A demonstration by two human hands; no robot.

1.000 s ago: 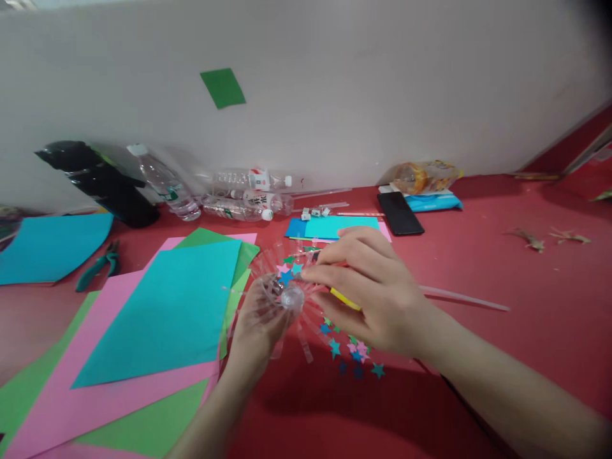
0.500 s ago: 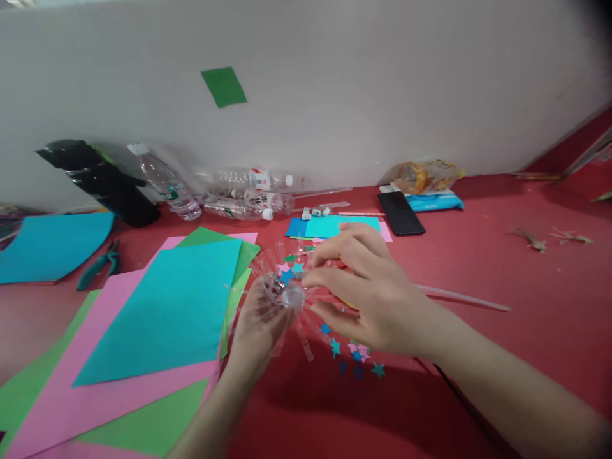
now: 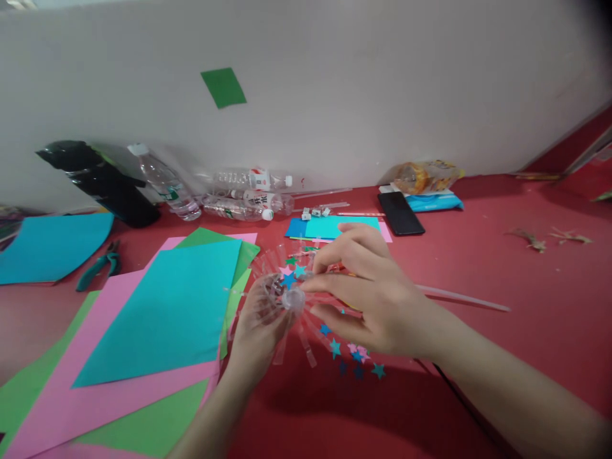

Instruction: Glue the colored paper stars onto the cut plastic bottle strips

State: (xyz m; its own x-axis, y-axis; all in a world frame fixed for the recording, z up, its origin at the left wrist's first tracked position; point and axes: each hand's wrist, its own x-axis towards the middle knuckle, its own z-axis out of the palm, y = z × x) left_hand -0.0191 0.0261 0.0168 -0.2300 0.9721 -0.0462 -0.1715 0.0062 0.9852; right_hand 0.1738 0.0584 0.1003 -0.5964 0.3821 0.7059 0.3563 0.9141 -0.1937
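Note:
My left hand (image 3: 255, 335) grips from below a clear plastic bottle top (image 3: 287, 290) whose body is cut into strips that fan outward, with small paper stars stuck on some strips. My right hand (image 3: 370, 296) hovers over its right side, fingers curled and pinching at a strip near the neck. Several loose paper stars (image 3: 354, 357) in blue, teal and pink lie on the red surface just below my right hand.
Teal, pink and green paper sheets (image 3: 162, 312) lie to the left. Green-handled pliers (image 3: 98, 268), a black object (image 3: 102, 182) and several empty bottles (image 3: 239, 197) sit by the wall. A black phone (image 3: 400, 213), a snack bag (image 3: 425, 175) and a clear strip (image 3: 463, 298) are on the right.
My right fingers shifted slightly along the strips, and the yellow item seen under my right hand a second ago is now hidden. My left hand stays in place.

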